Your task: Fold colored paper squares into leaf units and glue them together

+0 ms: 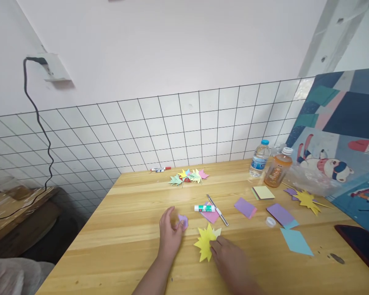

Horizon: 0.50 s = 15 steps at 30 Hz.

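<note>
Your right hand [230, 258] is at the right edge of the yellow paper cutout [205, 242], which lies on the near side of the glue stick [204, 208]. Its fingers are bent over that edge, but blur hides the grip, so you can't tell a pinch from a press. The cutout is flat, matte and ringed with sharp spikes; its long axis runs away from you, one spike pointing up toward the glue stick. A pale cream spiky piece [217, 232] peeks out at its far right side.

Your left hand [169, 229], left of and nearer you than the glue stick, is curved, fingers parted from the thumb. The thumb tip meets the small many-sided purple paper [183, 222]; whether it's gripped, you can't tell.

The glue stick itself is a smooth plastic cylinder lying crosswise, over a pink sheet [211, 217]. Just to its right, a slim utility knife [217, 209] slants, its near end turned rightward. Farther right of the glue stick are a purple sheet [245, 207] and, nearer you, a diamond-like turquoise sheet [297, 241]. Beyond it, pointed paper leaves [195, 176] cluster on the grained wooden table [129, 229].
</note>
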Motion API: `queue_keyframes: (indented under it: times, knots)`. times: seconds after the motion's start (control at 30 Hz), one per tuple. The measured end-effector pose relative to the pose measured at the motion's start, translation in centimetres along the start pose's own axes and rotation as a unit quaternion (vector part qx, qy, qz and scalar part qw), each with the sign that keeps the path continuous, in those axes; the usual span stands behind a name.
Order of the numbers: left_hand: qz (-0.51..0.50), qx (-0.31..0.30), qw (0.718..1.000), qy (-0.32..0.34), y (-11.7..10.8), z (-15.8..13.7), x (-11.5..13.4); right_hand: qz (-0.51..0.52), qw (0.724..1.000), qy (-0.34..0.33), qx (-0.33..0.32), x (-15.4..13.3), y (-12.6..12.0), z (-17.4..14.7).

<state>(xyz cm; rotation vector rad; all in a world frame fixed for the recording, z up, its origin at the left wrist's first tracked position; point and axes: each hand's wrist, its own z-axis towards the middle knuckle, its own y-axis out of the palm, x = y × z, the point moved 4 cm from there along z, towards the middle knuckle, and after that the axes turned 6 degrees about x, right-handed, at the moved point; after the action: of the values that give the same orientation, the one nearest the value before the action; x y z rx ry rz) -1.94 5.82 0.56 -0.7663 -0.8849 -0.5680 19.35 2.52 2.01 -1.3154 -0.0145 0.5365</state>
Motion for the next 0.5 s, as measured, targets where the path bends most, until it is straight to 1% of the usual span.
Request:
queue_keyframes:
  times: [0.1,0.23,0.33,0.37,0.4,0.5]
  knots:
    - [0.006,-0.004,1.000,-0.002,-0.1,0.0,-0.2,-0.021,0.999,0.004,-0.043,0.0,0.1,0.1]
    - [0.011,-0.004,1.000,0.017,-0.2,-0.1,-0.2,0.015,1.000,-0.006,-0.024,0.4,0.0,-0.4]
    - [0.036,-0.012,0.997,0.068,-0.4,-0.3,0.7,0.010,1.000,-0.017,-0.023,0.7,0.2,-0.6]
    - [0.047,-0.022,0.994,0.095,-0.4,-0.5,1.2,0.002,0.999,-0.022,-0.026,0.7,0.3,-0.6]
    - [0.055,-0.045,0.989,0.128,-0.3,-0.6,1.8,-0.007,0.999,-0.028,-0.027,0.6,0.3,-0.6]
    - [0.043,-0.148,0.962,0.225,0.2,-1.5,3.8,-0.027,0.999,-0.034,-0.029,0.5,0.4,-0.4]
